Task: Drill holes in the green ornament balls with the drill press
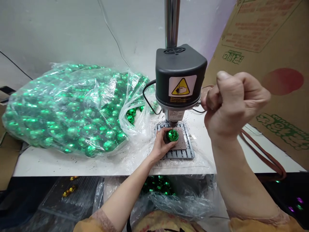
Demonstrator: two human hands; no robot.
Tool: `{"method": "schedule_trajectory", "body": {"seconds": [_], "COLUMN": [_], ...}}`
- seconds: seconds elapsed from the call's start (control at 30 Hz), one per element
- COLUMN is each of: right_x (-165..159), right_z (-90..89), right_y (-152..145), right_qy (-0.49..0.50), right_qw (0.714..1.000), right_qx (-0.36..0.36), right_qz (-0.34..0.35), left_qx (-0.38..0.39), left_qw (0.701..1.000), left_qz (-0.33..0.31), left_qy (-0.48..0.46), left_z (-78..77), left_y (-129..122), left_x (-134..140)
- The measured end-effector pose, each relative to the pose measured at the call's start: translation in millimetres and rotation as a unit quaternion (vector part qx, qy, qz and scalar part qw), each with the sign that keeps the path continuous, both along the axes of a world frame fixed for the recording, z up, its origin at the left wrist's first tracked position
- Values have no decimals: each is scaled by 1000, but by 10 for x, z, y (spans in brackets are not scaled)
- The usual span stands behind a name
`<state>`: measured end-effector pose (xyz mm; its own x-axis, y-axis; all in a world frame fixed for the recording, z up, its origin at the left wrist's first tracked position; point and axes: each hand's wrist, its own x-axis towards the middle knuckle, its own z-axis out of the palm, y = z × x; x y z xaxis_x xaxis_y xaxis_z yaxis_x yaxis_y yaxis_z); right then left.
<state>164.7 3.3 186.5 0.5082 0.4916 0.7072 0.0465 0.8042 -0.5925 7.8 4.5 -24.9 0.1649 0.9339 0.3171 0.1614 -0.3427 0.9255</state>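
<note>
A shiny green faceted ball (173, 135) sits on a brown board (181, 144) over the slotted grey base plate of a small drill press (181, 74). My left hand (162, 143) is closed around the ball's left side, fingers behind it and thumb in front. The drill bit comes down onto the top of the ball. Raised at the right of the machine's head, my right hand (235, 101) is curled in a fist round the feed handle, which is mostly hidden by the fingers.
A big clear plastic bag (72, 106) of green balls fills the table's left side, its mouth near the press. A cardboard box (263, 64) stands at the right, beside a brown strap (263, 154). Dark shavings litter the white table (60, 164). Below its front edge more green balls (159, 185) lie in plastic.
</note>
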Motion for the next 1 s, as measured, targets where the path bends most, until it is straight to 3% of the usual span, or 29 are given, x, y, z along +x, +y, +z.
{"method": "schedule_trajectory", "body": {"seconds": [0.1, 0.23, 0.37, 1.0], "right_x": [-9, -43, -48, 53], "right_z": [-37, -259, -424, -699], "right_y": [3, -65, -106, -75], "right_qy": [2, -4, -12, -86], "right_qw": [999, 994, 991, 973], "right_qx": [34, 106, 132, 214], "right_qz": [-2, -16, -19, 12], "left_qx": [1, 0, -1, -13], "left_qw": [1000, 1000, 1000, 1000], "left_qz": [-3, -8, -11, -12], "left_qy": [-4, -4, 3, -5], "left_z": [-3, -10, -12, -23], "left_y": [-1, -5, -6, -5], "left_x": [0, 1, -9, -12]}}
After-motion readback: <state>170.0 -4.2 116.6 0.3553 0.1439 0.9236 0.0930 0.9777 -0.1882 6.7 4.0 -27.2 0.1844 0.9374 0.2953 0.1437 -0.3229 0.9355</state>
